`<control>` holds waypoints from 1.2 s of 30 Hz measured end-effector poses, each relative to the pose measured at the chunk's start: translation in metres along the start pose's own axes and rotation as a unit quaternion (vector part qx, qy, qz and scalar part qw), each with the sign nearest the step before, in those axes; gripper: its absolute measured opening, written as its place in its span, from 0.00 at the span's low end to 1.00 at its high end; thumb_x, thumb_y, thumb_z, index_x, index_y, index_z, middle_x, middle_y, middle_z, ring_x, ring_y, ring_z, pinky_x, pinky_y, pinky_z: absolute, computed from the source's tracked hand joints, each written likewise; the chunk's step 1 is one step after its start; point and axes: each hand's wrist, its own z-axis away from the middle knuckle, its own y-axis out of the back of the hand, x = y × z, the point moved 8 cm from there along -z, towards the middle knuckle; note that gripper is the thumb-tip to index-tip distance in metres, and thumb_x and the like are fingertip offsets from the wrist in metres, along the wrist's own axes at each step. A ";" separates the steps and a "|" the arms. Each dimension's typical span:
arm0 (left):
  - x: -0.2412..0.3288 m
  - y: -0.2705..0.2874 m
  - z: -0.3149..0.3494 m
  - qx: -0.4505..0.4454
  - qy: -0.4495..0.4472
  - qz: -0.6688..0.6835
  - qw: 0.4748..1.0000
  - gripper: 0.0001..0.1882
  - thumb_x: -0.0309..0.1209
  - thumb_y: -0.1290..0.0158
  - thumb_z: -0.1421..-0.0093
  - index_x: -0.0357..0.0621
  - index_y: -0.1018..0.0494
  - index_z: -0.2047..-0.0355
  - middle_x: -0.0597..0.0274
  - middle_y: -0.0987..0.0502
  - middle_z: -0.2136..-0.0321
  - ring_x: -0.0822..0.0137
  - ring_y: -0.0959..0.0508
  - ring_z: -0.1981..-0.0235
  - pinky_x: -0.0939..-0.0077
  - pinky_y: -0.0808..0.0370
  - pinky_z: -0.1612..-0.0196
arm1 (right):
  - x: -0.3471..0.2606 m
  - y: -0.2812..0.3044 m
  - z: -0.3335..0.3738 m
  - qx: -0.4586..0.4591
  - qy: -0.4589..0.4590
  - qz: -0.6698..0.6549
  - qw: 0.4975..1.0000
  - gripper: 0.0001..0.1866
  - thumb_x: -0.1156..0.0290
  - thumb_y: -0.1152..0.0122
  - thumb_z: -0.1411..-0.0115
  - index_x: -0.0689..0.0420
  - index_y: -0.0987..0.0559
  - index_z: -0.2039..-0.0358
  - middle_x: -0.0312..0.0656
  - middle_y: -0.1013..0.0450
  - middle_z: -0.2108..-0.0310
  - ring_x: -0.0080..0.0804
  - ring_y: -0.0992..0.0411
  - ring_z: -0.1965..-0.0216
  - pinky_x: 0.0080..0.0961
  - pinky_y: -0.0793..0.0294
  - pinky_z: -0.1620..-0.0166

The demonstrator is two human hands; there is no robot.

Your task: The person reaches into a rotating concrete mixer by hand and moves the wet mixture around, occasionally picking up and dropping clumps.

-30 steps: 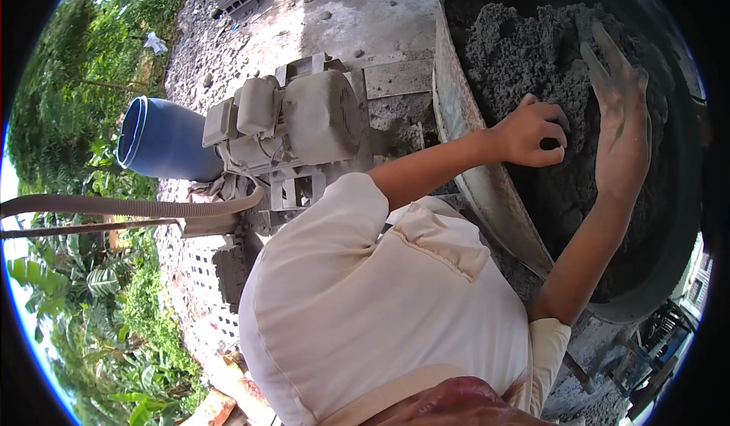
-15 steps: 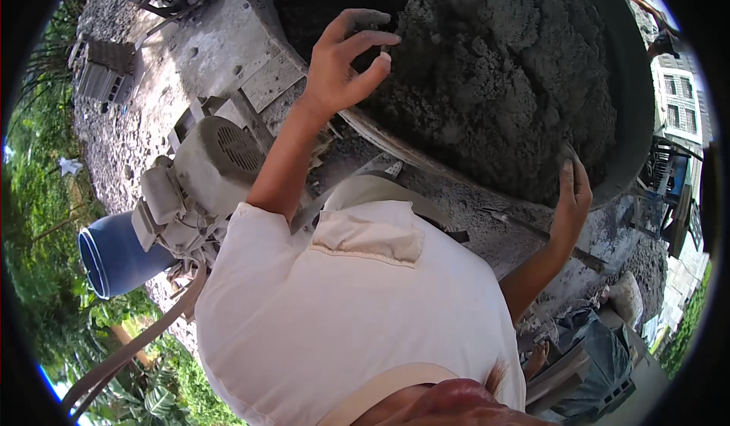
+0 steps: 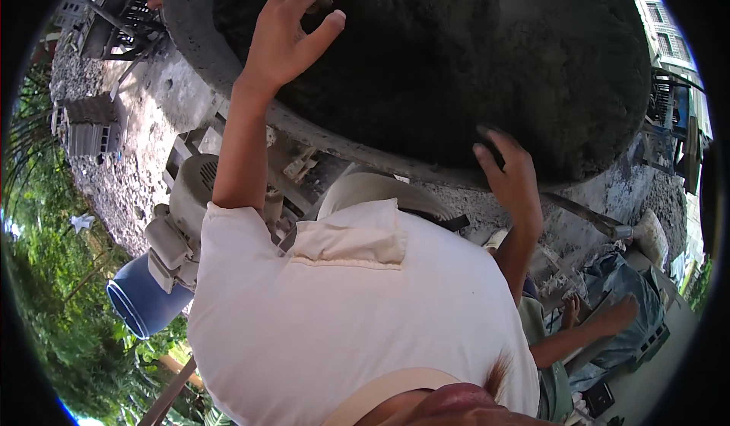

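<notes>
The right hand and left hand have shifted leftward in the frame. Grey mix lies in the round pan, upper centre; both hands are loosely curled, seemingly empty, probably set wide to span its near side.

The large round basin, raised at its edge, carries a dark grey mix spread widely inside it, and on the stony ground outside lie some hollow blocks.
</notes>
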 end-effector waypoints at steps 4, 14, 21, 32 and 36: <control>-0.005 -0.016 -0.021 -0.085 0.036 -0.049 0.995 0.21 0.40 0.49 0.41 0.42 0.29 0.51 0.48 0.35 0.48 0.53 0.27 0.54 0.62 0.29 0.51 | 0.003 0.011 -0.012 0.026 0.014 0.022 0.999 0.20 0.63 0.43 0.39 0.62 0.25 0.52 0.53 0.28 0.50 0.49 0.30 0.48 0.34 0.30 0.49; -0.070 -0.116 -0.011 -0.402 0.026 -0.175 0.898 0.29 0.38 0.50 0.42 0.46 0.39 0.40 0.51 0.29 0.49 0.50 0.26 0.52 0.61 0.31 0.45 | 0.035 0.075 -0.053 0.017 -0.032 0.112 0.993 0.20 0.61 0.44 0.39 0.62 0.25 0.51 0.52 0.28 0.52 0.48 0.29 0.50 0.33 0.30 0.51; -0.105 -0.130 0.010 -0.497 0.113 -0.236 0.827 0.27 0.39 0.52 0.41 0.45 0.37 0.41 0.51 0.30 0.47 0.53 0.29 0.47 0.62 0.32 0.44 | 0.050 0.090 -0.107 0.010 -0.035 0.115 0.993 0.24 0.57 0.45 0.38 0.63 0.26 0.50 0.53 0.28 0.52 0.48 0.29 0.49 0.33 0.32 0.47; -0.103 -0.128 0.008 -0.486 0.087 -0.216 0.842 0.25 0.38 0.54 0.39 0.45 0.36 0.42 0.50 0.28 0.50 0.52 0.28 0.49 0.62 0.31 0.45 | 0.096 0.033 -0.117 -0.142 -0.138 0.216 0.956 0.25 0.56 0.45 0.40 0.65 0.26 0.52 0.56 0.26 0.55 0.52 0.29 0.52 0.39 0.30 0.50; -0.098 -0.125 0.007 -0.475 0.103 -0.219 0.846 0.25 0.38 0.54 0.39 0.46 0.36 0.41 0.50 0.28 0.50 0.53 0.28 0.48 0.62 0.31 0.45 | 0.080 0.022 -0.135 -0.110 -0.053 0.209 0.970 0.21 0.58 0.45 0.39 0.63 0.25 0.54 0.54 0.26 0.56 0.51 0.29 0.52 0.40 0.29 0.52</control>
